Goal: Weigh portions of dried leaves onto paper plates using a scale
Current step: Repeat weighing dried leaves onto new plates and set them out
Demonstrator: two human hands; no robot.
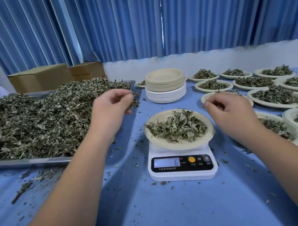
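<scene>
While the left hand (112,104) hangs over the right end of the metal tray (30,161), its thumb and fingers pinch a small tuft of dried leaves (134,103). Right hand (230,107) hovers just beyond the scale (182,174) on its right side, fingers curled down, thumb tip close to the fingertips; cannot tell if it holds anything.

Scale sits mid-bench, nearer the front edge: white body, black panel, display (166,162) reads 6. On its platform is 1 paper plate (164,141) with a loose portion (177,126) of leaves heaped in it, a few bits poking over the far rim.

Tray takes the left side of the bench (151,209), heaped above its rim with the bulk leaf pile (39,120).

Filled plates (275,97) crowd the right side up to the far right corner, several touching or overlapping; 1 of them is partly hidden under the right forearm.

Stack of empty plates (165,81) stands near the far edge, behind the scale: tan ones on top of white ones.

2 cardboard boxes (40,78) sit at the far left corner behind the tray. Blue curtain (138,25) hangs beyond the far edge.

Bench cover is blue, with leaf crumbs (26,186) scattered over it, thickest along the tray's front edge and around the scale.
</scene>
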